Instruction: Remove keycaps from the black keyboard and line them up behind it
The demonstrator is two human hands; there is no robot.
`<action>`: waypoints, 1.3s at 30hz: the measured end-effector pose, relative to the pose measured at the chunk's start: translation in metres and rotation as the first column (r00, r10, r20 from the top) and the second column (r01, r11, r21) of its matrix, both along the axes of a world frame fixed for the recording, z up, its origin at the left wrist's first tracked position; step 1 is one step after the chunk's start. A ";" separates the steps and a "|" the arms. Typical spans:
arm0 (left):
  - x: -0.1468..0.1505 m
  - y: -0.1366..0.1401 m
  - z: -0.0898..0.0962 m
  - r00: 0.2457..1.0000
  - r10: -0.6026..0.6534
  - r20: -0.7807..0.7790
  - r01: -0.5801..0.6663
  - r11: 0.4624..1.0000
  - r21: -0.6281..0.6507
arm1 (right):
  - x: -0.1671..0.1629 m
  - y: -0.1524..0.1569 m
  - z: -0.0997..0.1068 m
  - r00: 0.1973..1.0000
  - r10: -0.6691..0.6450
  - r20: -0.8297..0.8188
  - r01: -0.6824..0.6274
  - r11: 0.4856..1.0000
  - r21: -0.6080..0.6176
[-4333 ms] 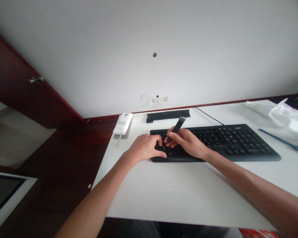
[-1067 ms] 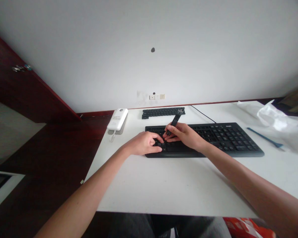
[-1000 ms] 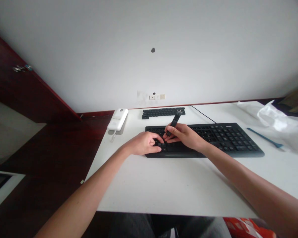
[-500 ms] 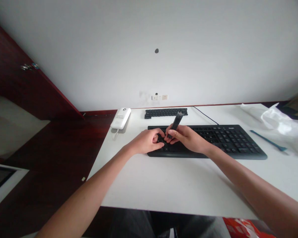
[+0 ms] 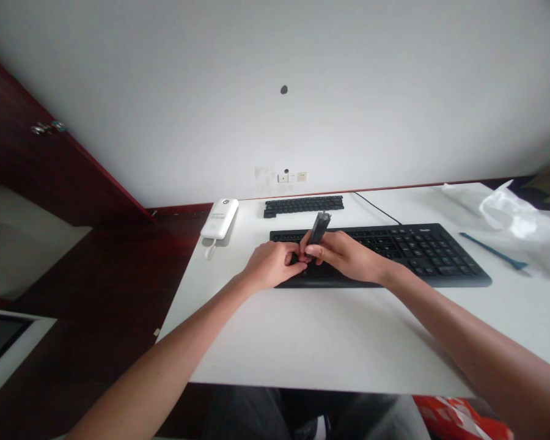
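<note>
A black keyboard [image 5: 407, 250] lies across the white table [image 5: 330, 342]. My right hand [image 5: 348, 256] grips a slim black tool [image 5: 319, 228], held nearly upright with its tip at the keyboard's left end. My left hand [image 5: 270, 267] is curled at that same spot, its fingertips pinched together right at the tool's tip. What those fingertips hold is too small to make out. A row of loose black keycaps [image 5: 302, 205] lies behind the keyboard, near the wall.
A white power bank [image 5: 220, 219] with a short cable lies at the table's back left corner. A blue stick-like tool [image 5: 492, 249] and crumpled white plastic [image 5: 517, 220] lie at the right. The keyboard's cable [image 5: 376, 209] runs toward the wall. Dark red floor lies left of the table.
My left hand lifted off the keys and curled its fingers in at the tool's tip. My right hand tilted the tool more upright. The camera shifted a little.
</note>
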State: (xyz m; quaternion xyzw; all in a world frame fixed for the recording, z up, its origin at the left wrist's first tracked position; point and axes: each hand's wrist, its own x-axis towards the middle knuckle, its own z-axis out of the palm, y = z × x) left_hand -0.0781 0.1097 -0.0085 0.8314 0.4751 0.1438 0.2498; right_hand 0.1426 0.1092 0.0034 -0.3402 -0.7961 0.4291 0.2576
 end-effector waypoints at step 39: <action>0.008 -0.008 -0.012 0.993 -0.107 0.040 0.096 0.970 0.222 | 0.024 0.031 -0.014 0.947 -0.279 -0.161 0.197 0.898 -0.394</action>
